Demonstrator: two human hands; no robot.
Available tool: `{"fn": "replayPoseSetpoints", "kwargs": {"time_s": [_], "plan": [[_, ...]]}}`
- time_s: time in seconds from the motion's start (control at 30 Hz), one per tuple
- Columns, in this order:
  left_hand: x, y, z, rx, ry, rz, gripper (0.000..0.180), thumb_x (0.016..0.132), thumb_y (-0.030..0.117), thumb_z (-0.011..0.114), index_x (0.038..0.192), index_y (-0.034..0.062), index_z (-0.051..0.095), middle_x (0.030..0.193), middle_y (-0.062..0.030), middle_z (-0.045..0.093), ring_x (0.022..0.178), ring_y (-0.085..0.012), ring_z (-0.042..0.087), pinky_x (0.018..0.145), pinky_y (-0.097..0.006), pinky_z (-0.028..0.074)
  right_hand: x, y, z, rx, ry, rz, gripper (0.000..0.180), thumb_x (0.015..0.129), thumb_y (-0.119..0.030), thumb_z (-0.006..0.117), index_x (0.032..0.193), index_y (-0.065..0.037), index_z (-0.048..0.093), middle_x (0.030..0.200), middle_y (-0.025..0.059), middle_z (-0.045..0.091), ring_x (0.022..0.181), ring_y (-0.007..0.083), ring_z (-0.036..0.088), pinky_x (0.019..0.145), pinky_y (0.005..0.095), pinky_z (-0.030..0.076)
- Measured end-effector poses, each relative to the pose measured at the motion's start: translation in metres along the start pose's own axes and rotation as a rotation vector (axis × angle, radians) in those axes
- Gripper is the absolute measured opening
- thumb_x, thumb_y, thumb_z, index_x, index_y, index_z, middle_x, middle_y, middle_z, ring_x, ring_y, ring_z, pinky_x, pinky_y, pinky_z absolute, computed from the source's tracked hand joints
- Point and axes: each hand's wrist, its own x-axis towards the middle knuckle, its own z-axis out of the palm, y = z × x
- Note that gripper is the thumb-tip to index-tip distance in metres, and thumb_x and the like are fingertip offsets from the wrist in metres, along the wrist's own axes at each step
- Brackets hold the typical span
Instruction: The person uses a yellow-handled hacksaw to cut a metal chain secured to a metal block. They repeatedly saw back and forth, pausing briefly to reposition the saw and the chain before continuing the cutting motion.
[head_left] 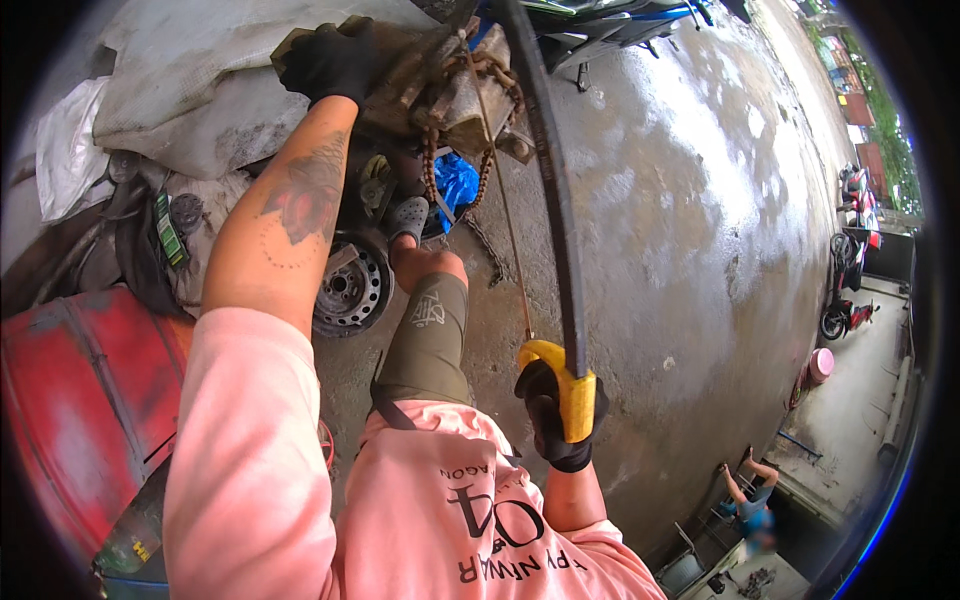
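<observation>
My right hand [552, 415], in a black glove, is closed around the yellow handle of a hacksaw [553, 170]. The saw has a dark frame and a thin, rusty blade stretching away from me. Its far part passes over a worn, brownish clamp-like block [468, 115] wrapped with a rusty chain [430, 165]. At the upper left my gloved left hand [335, 62] grips the end of a brown, block-like piece [290, 50] beside that block. The left fingers are partly hidden, and I cannot tell whether the blade touches anything.
A steel wheel rim [352, 285] and a blue plastic bag [457, 182] lie below the block. Left are a pale sheet [200, 90] and a red metal drum [95, 375]. A motorcycle [610, 25] stands ahead; another person [752, 497] sits at the lower right.
</observation>
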Motion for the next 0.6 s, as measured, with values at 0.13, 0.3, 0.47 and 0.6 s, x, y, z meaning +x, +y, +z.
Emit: {"fn": "replayPoseSetpoints", "kwargs": {"time_s": [0.13, 0.3, 0.47, 0.6], "plan": [[-0.002, 0.004, 0.0, 0.03, -0.067, -0.059, 0.074, 0.085, 0.072, 0.05, 0.127, 0.0147, 0.071, 0.126, -0.0219, 0.069, 0.123, -0.0435, 0.061, 0.097, -0.059, 0.045, -0.019, 0.025, 0.0, 0.279, -0.036, 0.18, 0.017, 0.088, -0.005, 0.066, 0.103, 0.002, 0.07, 0.085, 0.011, 0.069, 0.077, 0.0215, 0.069, 0.07, 0.0314, 0.054], [0.001, 0.005, -0.004, 0.015, -0.119, -0.062, 0.077, 0.084, 0.072, 0.05, 0.129, 0.0133, 0.069, 0.128, -0.0215, 0.068, 0.123, -0.0423, 0.061, 0.097, -0.06, 0.045, -0.016, 0.024, -0.015, 0.449, -0.151, 0.143, 0.033, 0.094, -0.011, 0.063, 0.123, 0.005, 0.06, 0.105, 0.0107, 0.067, 0.095, 0.0193, 0.066, 0.08, 0.0292, 0.052], [-0.004, 0.006, -0.006, 0.009, -0.03, -0.038, 0.067, 0.086, 0.065, 0.053, 0.119, 0.0103, 0.074, 0.124, -0.0237, 0.065, 0.118, -0.0427, 0.063, 0.094, -0.059, 0.045, -0.016, -0.009, -0.017, 0.393, 0.017, 0.422, 0.031, 0.092, -0.013, 0.067, 0.118, 0.004, 0.062, 0.106, 0.0093, 0.068, 0.09, 0.0181, 0.065, 0.078, 0.0288, 0.053], [-0.002, 0.008, -0.005, 0.033, -0.048, -0.052, 0.069, 0.085, 0.067, 0.053, 0.118, 0.0102, 0.073, 0.125, -0.0237, 0.065, 0.118, -0.0433, 0.062, 0.095, -0.059, 0.045, 0.0, -0.011, -0.001, -0.167, -0.037, 0.057, 0.019, 0.081, 0.002, 0.069, 0.1, 0.004, 0.067, 0.092, 0.0136, 0.071, 0.081, 0.0219, 0.069, 0.073, 0.0336, 0.055]]}}
